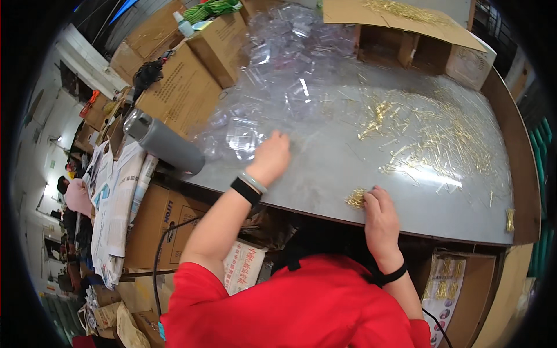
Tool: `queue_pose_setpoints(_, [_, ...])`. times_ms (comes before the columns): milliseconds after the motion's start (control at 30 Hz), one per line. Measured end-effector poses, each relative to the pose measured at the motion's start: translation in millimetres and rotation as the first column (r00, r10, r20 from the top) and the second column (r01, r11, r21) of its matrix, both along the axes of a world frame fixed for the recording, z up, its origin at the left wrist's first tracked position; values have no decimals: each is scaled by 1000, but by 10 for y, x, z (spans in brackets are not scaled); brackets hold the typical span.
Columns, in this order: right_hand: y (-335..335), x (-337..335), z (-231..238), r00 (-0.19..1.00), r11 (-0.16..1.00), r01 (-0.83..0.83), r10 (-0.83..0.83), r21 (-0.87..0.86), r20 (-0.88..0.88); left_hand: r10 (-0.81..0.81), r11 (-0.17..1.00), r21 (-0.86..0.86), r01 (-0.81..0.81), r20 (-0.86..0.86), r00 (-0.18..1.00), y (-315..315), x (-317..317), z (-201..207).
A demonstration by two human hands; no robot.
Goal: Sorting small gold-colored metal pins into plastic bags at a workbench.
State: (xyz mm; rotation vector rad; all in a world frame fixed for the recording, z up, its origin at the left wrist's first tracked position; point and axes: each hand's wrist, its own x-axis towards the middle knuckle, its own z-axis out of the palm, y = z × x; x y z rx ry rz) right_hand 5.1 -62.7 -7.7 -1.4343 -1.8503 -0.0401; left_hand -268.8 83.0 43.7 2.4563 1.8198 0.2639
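Observation:
On the metal tabletop, my left hand [274, 155] is beside several clear plastic boxes [243, 138]. Its fingers are curled together, and anything between them is hidden. Near the front edge, my right hand [381, 223] has its thumb and fingers closed at the end of a small bundle of thin gold pins [355, 198]. The bundle lies flat, its other end pointing left. Many loose gold pins [435, 139] are scattered over the right half of the table. A heap of clear plastic packaging [296, 40] spreads across the back left.
A grey bottle [165, 142] stands at the left edge by cardboard boxes [180, 87]. An open carton [400, 43] with pins on its flap is at the back. A raised wooden edge [513, 151] bounds the right side, with another gold bundle [510, 219] beside it. An open box [464, 290] sits below.

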Motion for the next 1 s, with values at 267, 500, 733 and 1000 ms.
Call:
queue_pose_setpoints(267, [-11,13,8,998,1000,-29,30,8,-63,-243,967,-77,243,18,970,-614,174,-47])
queue_pose_setpoints(500, [-17,27,44,1000,999,18,-18,36,2,-37,993,112,-22,500,865,-767,315,-100])
queue_pose_setpoints(733, [-28,14,53,999,999,34,-34,8,-5,52,991,-134,17,496,867,-613,218,-243])
queue_pose_setpoints(1000, [-33,5,48,999,1000,-5,6,8,-54,674,504,-734,455,663,324,-1682,251,-320])
